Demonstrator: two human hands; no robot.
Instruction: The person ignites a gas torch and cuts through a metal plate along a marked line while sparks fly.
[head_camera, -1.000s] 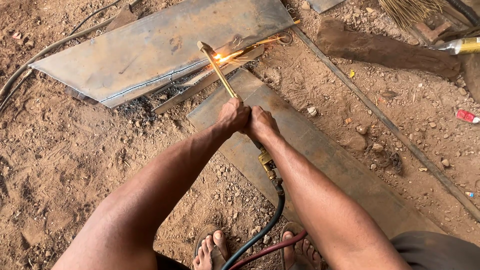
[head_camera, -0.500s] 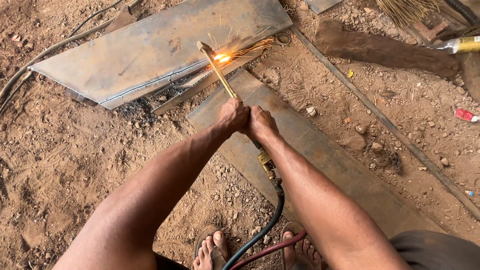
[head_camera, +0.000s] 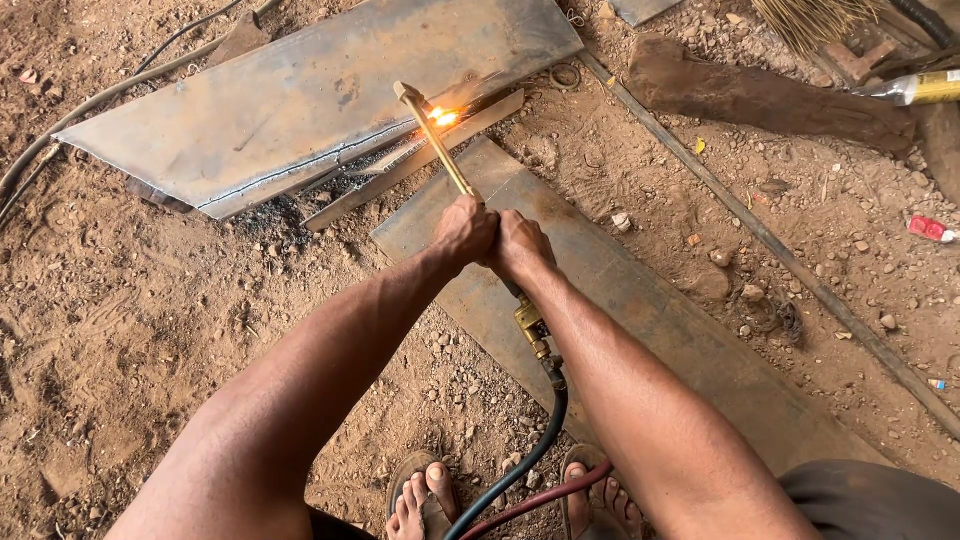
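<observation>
My left hand (head_camera: 464, 230) and my right hand (head_camera: 521, 246) are both closed side by side around the handle of a brass cutting torch (head_camera: 437, 138). The torch reaches away from me to a big grey steel plate (head_camera: 300, 100) lying on the dirt. Its tip sits at the plate's near edge, where an orange flame and sparks (head_camera: 443, 117) glow along a cut line. A narrow cut strip (head_camera: 410, 165) lies just below the flame. A dark hose and a red hose (head_camera: 520, 470) run from the torch back between my sandalled feet (head_camera: 420, 500).
A long rusty steel plate (head_camera: 640, 310) lies under my arms. A thin rod (head_camera: 760, 235) runs diagonally on the right. A dark timber block (head_camera: 760, 95) sits upper right, cables (head_camera: 90, 100) upper left. Loose stones and dirt cover the ground.
The hands and torch have barely moved. The flame spot has crept slightly along the cut, and the spray of sparks is smaller than before.
</observation>
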